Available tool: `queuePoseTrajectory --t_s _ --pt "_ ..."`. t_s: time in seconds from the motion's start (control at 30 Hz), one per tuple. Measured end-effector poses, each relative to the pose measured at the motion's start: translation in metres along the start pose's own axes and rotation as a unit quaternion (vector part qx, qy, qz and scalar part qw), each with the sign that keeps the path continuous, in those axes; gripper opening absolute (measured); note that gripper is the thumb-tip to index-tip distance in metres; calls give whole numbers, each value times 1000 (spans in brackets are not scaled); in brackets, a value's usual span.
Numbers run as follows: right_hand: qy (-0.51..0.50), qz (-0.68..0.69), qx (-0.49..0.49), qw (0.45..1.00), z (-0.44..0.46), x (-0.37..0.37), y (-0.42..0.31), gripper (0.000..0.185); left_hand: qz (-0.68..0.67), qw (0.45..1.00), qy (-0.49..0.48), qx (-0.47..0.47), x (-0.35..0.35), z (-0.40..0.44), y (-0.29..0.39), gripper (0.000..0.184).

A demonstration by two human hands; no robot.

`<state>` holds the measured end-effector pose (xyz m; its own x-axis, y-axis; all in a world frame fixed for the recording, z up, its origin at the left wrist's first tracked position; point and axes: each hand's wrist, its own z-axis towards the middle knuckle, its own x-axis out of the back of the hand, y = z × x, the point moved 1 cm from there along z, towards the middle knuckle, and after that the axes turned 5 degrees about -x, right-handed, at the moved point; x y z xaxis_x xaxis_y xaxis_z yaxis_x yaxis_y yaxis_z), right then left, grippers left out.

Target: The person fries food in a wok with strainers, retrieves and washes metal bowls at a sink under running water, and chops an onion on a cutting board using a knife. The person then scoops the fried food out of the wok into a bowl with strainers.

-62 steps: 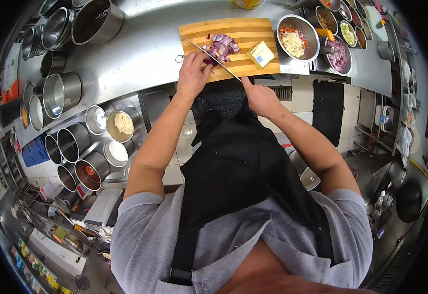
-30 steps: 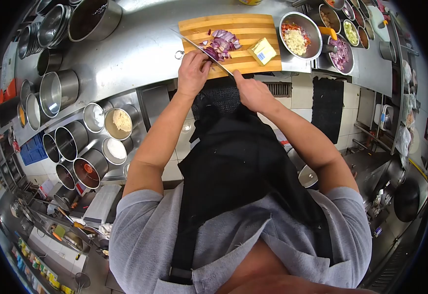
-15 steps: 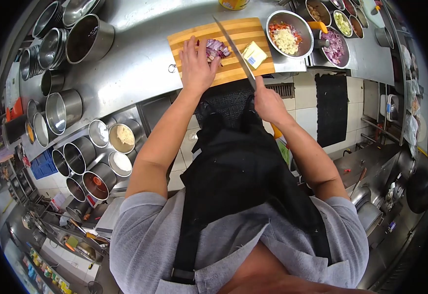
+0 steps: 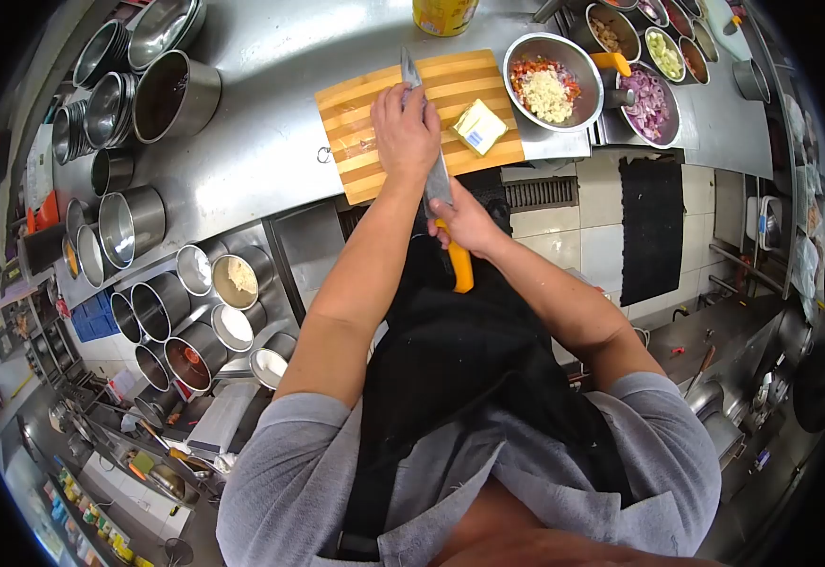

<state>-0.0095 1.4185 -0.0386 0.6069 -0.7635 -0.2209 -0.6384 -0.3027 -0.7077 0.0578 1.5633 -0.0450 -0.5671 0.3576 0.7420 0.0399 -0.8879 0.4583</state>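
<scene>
My right hand [image 4: 469, 222] is closed round the orange handle of a large kitchen knife [image 4: 439, 180], below the board's near edge. The knife's blade reaches forward over the striped wooden cutting board [image 4: 346, 113]. My left hand [image 4: 405, 134] lies across the blade, its fingers curled over it. What is beneath that palm is hidden, and no chopped red onion shows on the board. To the right, a pale yellow block in a printed wrapper [image 4: 479, 128] rests on the board, apart from both hands.
Right of the board stands a steel bowl [image 4: 507, 61] of chopped red and pale pieces. Beyond it is a bowl of red onion [image 4: 648, 104] with an orange handle nearby. A yellow tin [image 4: 445, 17] is behind the board; a steel pot [image 4: 176, 99] stands left.
The knife has swung left, and its blade is now under my left hand. My right hand has moved left and nearer my body. The chopped red onion has gone from sight.
</scene>
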Motion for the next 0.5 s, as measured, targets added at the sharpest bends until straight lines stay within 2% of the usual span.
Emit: queuePoseTrajectory --t_s 0.07,0.13,0.27,0.37,0.4,0.43,0.47,0.5 --pt "-11 12 5 1000 1 -7 4 33 -38 997 56 47 -4 0 -3 23" --pt "-45 60 -11 997 2 -13 3 35 -41 995 66 59 -4 -1 -3 22" --pt "-85 70 1 994 1 -17 1 38 -28 991 93 88 -4 -3 -6 18" --pt "-50 -38 -9 998 0 -10 -5 34 -54 984 120 118 -2 0 -7 16" --pt "-49 -38 -7 998 -4 -7 -13 34 -58 980 142 125 2 2 -4 17" --pt "-39 -101 11 994 -8 -3 -21 32 -59 980 142 123 6 5 0 17" --pt "-29 -165 28 986 -13 2 -28 31 -75 972 172 141 10 7 4 17" --pt "-28 -165 29 985 -16 8 -28 31 -92 962 201 159 13 9 11 17"
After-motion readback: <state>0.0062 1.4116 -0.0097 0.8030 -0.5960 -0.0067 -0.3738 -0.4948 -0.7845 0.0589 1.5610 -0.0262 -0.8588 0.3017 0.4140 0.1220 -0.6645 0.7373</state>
